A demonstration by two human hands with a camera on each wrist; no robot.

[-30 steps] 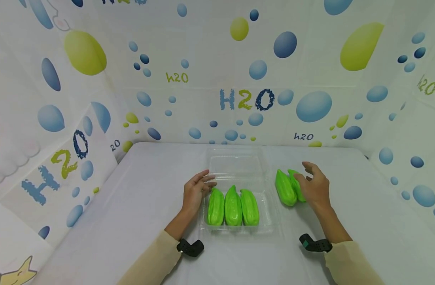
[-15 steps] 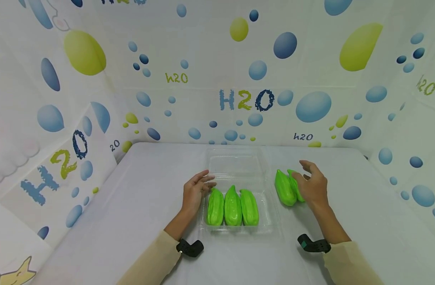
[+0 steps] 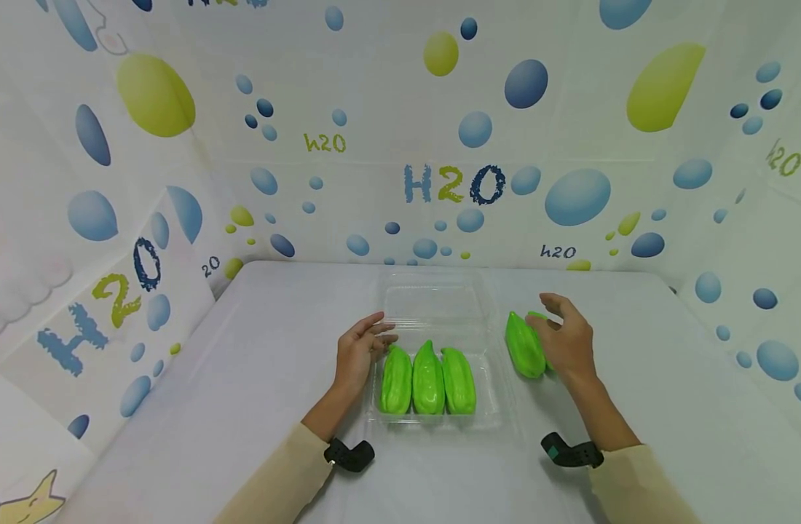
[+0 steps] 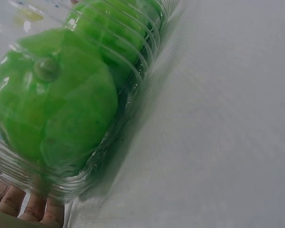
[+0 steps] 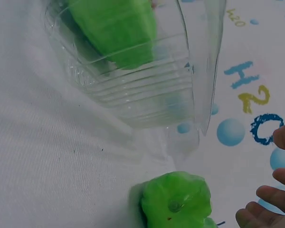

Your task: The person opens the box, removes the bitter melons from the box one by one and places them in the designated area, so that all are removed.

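Observation:
A clear plastic container [image 3: 494, 386] lies with its lid [image 3: 433, 302] folded back. Side by side inside it are three glossy green peppers: the left pepper [image 3: 396, 382], the middle pepper [image 3: 428, 380] and the right pepper [image 3: 459, 382]. My left hand [image 3: 356, 356] rests at the container's left side, fingers loosely extended at its rim. In the left wrist view, fingertips [image 4: 35, 206] show by the ribbed wall. My right hand [image 3: 569, 342], thumb and fingers apart, is over two loose peppers. The nearer loose pepper [image 3: 525, 348] is plainly visible; the other pepper [image 3: 537, 315] is mostly hidden behind the hand.
A white cloth [image 3: 276, 327] covers the table. Behind it rises a white backdrop [image 3: 374, 94] printed with blue and green drops. Dark wrist cameras [image 3: 351, 456] sit on both wrists. The container's right wall [image 5: 147, 95] stands between its peppers and the loose ones.
My right hand has shifted slightly left over the loose peppers and now covers more of the right one. The left hand, the container and the peppers stay where they were.

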